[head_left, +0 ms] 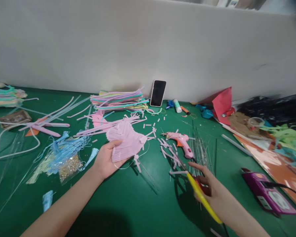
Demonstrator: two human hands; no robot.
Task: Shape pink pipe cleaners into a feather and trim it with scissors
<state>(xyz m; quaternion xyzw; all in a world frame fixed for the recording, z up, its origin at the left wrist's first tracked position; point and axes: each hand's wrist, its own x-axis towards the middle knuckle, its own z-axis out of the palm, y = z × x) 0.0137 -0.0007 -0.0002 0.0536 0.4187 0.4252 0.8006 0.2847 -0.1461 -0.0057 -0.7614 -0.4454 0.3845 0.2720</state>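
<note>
My left hand [105, 161] holds a ribbed lilac piece made of pipe cleaners laid side by side [125, 141], thumb on top and fingers underneath. A thin pale strand curves below it. Over the table on the right, my right hand [209, 186] grips a slim yellow-handled tool [199, 194] with a thin dark shaft. Its kind is not clear, and a black cord shows at its rear end. Something red and dark is partly hidden behind the fingers. Just beyond the tool lie short lilac pipe-cleaner cuttings [174, 161] and a pink glue gun [181, 141].
Bundled pastel pipe cleaners [118, 100] lie by the wall beside a phone [158, 93] leaning upright. Blue tassels [66, 146] and a bag of gold beads [70, 168] are at left. Thin wires [202, 151] and a purple power strip [268, 194] lie at right.
</note>
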